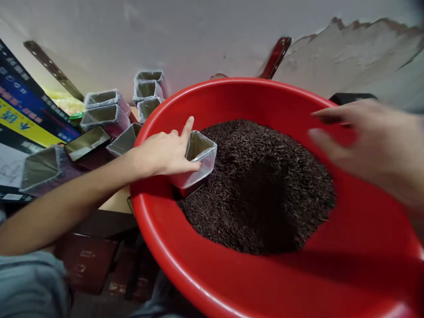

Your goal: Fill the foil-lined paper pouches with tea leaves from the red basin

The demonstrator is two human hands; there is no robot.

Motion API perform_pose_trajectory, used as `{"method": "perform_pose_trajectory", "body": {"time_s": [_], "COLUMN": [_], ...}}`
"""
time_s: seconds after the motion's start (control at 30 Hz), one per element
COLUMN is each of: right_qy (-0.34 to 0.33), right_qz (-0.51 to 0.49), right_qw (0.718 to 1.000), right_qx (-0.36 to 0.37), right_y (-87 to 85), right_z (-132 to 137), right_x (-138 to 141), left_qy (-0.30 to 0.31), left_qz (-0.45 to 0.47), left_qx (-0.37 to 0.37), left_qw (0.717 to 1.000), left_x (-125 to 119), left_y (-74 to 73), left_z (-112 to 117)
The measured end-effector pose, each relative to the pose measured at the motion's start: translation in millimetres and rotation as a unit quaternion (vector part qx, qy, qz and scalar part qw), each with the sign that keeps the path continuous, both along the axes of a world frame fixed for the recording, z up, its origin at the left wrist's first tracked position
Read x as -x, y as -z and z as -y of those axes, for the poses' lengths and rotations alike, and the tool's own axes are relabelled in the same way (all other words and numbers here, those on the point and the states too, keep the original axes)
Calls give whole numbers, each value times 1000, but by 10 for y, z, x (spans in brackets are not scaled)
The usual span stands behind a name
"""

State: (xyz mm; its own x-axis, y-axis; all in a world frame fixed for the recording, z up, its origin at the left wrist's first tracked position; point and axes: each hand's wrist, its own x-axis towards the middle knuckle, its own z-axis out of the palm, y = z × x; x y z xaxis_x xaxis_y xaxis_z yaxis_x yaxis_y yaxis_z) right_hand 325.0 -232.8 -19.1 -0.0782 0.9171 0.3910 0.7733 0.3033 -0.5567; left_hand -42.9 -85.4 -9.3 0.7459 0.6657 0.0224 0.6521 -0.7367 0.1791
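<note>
A large red basin (232, 282) fills the view, holding a heap of dark loose tea leaves (261, 185). My left hand (164, 152) grips a small red box lined with a clear plastic bag (198, 160), held at the left edge of the heap inside the basin, index finger raised. My right hand (374, 143) hovers over the basin's right rim, blurred by motion, fingers stretched out and apart, holding nothing that shows.
Several more bag-lined boxes (106, 112) stand in rows to the left of the basin. Printed cartons (23, 110) lean at far left. A pale wall with peeling plaster (351, 53) rises behind. Dark red boxes (86, 260) lie below.
</note>
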Motion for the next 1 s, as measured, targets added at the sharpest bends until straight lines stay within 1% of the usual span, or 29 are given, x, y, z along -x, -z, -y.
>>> {"method": "perform_pose_trajectory", "body": {"time_s": [0.03, 0.07, 0.1, 0.13, 0.17, 0.2, 0.27, 0.3, 0.37, 0.4, 0.47, 0.5, 0.53, 0.6, 0.63, 0.7, 0.77, 0.83, 0.9, 0.97, 1.0], "right_qy": [53, 105, 140, 163, 171, 175, 175, 173, 170, 169, 166, 162, 157, 145, 137, 133, 149, 166, 172, 185, 194], "right_qz": [72, 151, 209, 237, 244, 242, 245, 250, 265, 272, 281, 281, 275, 249, 228, 168, 92, 11, -79, -188, -250], "right_qw": [996, 982, 964, 949, 940, 935, 933, 933, 932, 931, 929, 930, 932, 944, 952, 968, 977, 979, 977, 960, 945], "right_qx": [16, 45, 88, 127, 166, 189, 197, 192, 176, 173, 174, 174, 173, 160, 149, 132, 126, 118, 103, 91, 88], "right_y": [10, 60, 143, 245, 355, 458, 605, 641, 644, 623, 569, 546, 531, 523, 528, 544, 554, 547, 526, 497, 483], "right_z": [-135, -281, -421, -541, -633, -693, -729, -720, -683, -667, -657, -663, -675, -711, -731, -763, -780, -785, -784, -779, -772], "right_x": [31, 63, 88, 104, 110, 108, 96, 95, 119, 142, 189, 204, 208, 176, 143, 68, 15, 20, 100, 254, 354], "left_qy": [-10, -14, -16, -20, -27, -37, -53, -54, -30, -2, 61, 60, 37, -16, -30, -18, 9, 28, 40, 59, 66], "left_qz": [3, 5, 6, 6, 5, 1, -5, -3, 9, 5, -65, -112, -136, -163, -166, -176, -169, -140, -87, -42, -28], "left_qx": [9, 17, 22, 26, 29, 34, 47, 53, 62, 71, 114, 132, 133, 115, 112, 137, 183, 212, 207, 188, 184], "left_qw": [1000, 1000, 1000, 999, 999, 999, 997, 997, 998, 997, 989, 983, 981, 980, 979, 975, 968, 967, 974, 979, 980], "left_x": [-9, -16, -21, -27, -38, -55, -117, -164, -291, -369, -542, -628, -708, -832, -871, -906, -893, -849, -795, -756, -748], "left_y": [13, 17, 9, -11, -44, -84, -166, -195, -211, -204, -189, -194, -214, -294, -346, -447, -500, -475, -381, -257, -197], "left_z": [7, 24, 49, 76, 98, 103, 30, -54, -287, -406, -567, -583, -551, -376, -263, -72, -1, -60, -186, -303, -341]}}
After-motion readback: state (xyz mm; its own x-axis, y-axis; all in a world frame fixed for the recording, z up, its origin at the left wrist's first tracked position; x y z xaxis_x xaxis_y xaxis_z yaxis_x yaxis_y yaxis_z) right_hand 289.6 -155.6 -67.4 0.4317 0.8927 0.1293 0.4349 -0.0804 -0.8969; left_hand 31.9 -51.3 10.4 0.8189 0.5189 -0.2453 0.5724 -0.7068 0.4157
